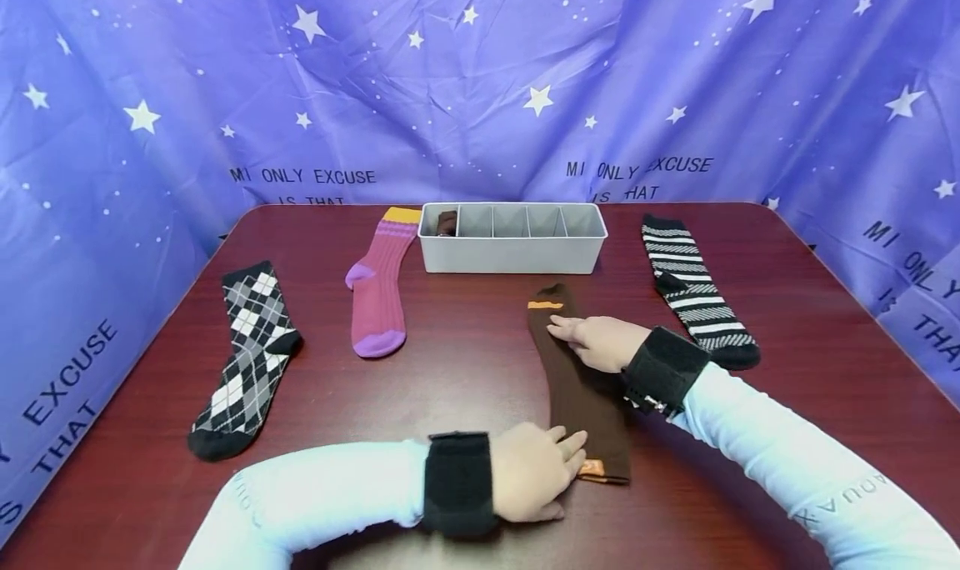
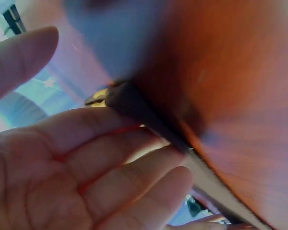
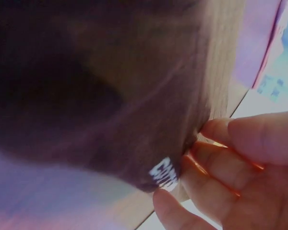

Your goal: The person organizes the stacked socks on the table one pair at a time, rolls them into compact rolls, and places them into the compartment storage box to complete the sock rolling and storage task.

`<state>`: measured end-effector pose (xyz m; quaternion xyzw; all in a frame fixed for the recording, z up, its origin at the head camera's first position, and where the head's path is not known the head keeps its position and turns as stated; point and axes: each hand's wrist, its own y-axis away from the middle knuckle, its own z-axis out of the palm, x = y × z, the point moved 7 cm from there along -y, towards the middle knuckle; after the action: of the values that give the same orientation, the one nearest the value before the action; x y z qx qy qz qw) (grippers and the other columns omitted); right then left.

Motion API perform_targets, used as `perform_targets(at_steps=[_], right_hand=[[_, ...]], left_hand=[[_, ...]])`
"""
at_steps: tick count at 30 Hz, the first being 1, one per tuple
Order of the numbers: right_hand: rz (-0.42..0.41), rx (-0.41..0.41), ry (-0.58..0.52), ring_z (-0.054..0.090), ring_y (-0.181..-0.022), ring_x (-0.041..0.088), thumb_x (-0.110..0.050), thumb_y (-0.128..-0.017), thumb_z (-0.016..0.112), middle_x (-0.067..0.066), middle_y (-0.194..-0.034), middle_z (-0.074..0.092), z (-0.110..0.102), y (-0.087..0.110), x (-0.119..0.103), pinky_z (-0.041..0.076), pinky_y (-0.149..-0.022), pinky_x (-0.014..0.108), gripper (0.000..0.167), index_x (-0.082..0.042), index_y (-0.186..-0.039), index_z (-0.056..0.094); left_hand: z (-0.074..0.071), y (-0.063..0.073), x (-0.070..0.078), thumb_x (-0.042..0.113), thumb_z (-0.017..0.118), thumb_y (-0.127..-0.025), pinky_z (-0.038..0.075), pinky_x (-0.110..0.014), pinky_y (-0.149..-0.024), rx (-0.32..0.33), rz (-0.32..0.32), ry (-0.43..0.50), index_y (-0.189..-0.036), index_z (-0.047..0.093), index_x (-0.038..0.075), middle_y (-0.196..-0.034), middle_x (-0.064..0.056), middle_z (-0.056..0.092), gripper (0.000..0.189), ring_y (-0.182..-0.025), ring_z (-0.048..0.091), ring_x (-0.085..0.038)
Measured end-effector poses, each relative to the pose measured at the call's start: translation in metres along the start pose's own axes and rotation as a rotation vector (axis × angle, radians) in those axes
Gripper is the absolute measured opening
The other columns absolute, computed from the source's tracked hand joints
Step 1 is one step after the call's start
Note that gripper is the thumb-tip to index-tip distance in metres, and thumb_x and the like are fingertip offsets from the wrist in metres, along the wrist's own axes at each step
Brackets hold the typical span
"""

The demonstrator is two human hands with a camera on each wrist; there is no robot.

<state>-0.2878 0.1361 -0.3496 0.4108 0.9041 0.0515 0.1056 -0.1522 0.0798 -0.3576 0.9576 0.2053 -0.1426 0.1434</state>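
A brown sock (image 1: 577, 378) lies lengthwise on the table, with an orange stripe near its far end and an orange label at its near end. My left hand (image 1: 531, 472) touches the near end by the label, its fingers extended; in the left wrist view the fingers (image 2: 129, 163) lie along the sock's dark edge. Farther up, my right hand (image 1: 600, 342) rests on the sock with relaxed fingers. In the right wrist view its fingertips (image 3: 192, 143) touch the brown cloth (image 3: 134, 139), beside white lettering.
A grey divided box (image 1: 513, 256) stands at the back, a brown bundle (image 1: 447, 222) in its leftmost compartment. Left of it lie a pink and purple sock (image 1: 380, 291) and an argyle sock (image 1: 251, 357). A black-and-white striped sock (image 1: 693, 287) lies at right. A starry curtain hangs behind.
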Motion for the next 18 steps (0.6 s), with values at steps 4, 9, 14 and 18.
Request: perform_targets(at_steps=[4,9,14,18], right_hand=[[-0.055,-0.013,0.022,0.042,-0.117,0.029,-0.004,-0.085,0.040,0.017,-0.130,0.040,0.002,-0.024,-0.024,0.035,-0.093,0.040,0.038,-0.001,-0.123,0.044],[-0.075,-0.026,0.056,0.041,-0.118,0.026,-0.006,-0.086,0.039,0.013,-0.131,0.040,0.003,-0.051,-0.042,0.036,-0.094,0.038,0.039,-0.003,-0.124,0.043],[-0.016,-0.047,0.057,0.040,-0.119,0.027,-0.005,-0.085,0.039,0.012,-0.133,0.038,0.000,-0.063,-0.041,0.034,-0.095,0.039,0.041,-0.006,-0.125,0.043],[-0.006,-0.052,0.040,0.040,-0.118,0.028,-0.005,-0.084,0.039,0.011,-0.133,0.038,-0.001,-0.068,-0.043,0.034,-0.094,0.040,0.041,-0.008,-0.125,0.043]], left_hand=[[0.004,0.031,-0.006,0.053,0.048,-0.077,0.044,-0.019,-0.082,0.045,-0.021,0.036,-0.118,0.051,0.018,-0.124,0.003,0.049,0.054,-0.106,0.052,-0.009],[0.009,0.049,-0.018,0.043,0.053,-0.077,0.044,-0.019,-0.081,0.074,-0.068,0.058,-0.109,0.057,0.016,-0.116,0.002,0.055,0.043,-0.097,0.057,-0.011],[0.010,0.050,-0.030,0.035,0.056,-0.076,0.047,-0.020,-0.067,0.140,-0.088,0.084,-0.099,0.062,0.018,-0.108,0.004,0.060,0.029,-0.084,0.059,-0.007],[0.011,0.052,-0.033,0.033,0.058,-0.074,0.047,-0.019,-0.060,0.185,-0.102,0.066,-0.094,0.064,0.021,-0.104,0.006,0.061,0.024,-0.077,0.059,-0.006]])
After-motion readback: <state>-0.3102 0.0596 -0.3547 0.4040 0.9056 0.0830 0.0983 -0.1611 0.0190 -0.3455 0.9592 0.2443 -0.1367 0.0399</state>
